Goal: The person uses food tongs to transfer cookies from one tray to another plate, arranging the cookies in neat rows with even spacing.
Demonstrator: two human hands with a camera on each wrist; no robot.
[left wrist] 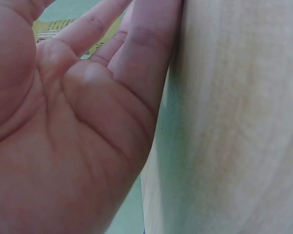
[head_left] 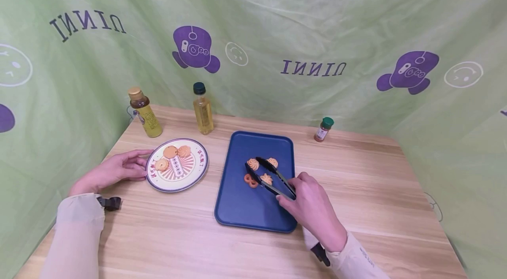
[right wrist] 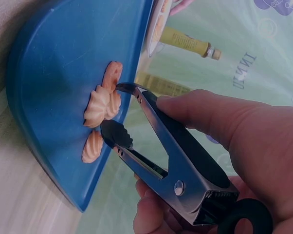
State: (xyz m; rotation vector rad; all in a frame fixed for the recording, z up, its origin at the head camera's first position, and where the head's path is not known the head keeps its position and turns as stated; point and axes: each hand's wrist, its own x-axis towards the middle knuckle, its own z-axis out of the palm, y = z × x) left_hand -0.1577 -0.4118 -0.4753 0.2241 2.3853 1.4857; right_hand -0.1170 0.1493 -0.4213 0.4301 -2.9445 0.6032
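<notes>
My right hand (head_left: 313, 208) grips black-and-metal tongs (right wrist: 191, 195). Their tips are spread apart over the blue tray (head_left: 237, 208), among several cookies. On it lie a swirled cookie (head_left: 252, 164), a second swirled cookie (head_left: 272, 163), a star-shaped cookie (head_left: 266, 179) and a pretzel-shaped cookie (head_left: 249, 181). In the head view nothing is plainly pinched between the tips. At the left, my left hand (head_left: 115, 169) touches the rim of a patterned round plate (head_left: 198, 175) with extended fingers. That plate bears a round cookie (head_left: 170, 152) and two other cookies. The left wrist view shows mainly the palm.
Behind the plate stand a yellow-labelled bottle (head_left: 150, 121) and a green-capped oil bottle (head_left: 203, 114). A small spice jar (head_left: 321, 131) with a green lid is at the back right. Green printed cloth (head_left: 253, 15) hangs around the wooden table (head_left: 356, 173).
</notes>
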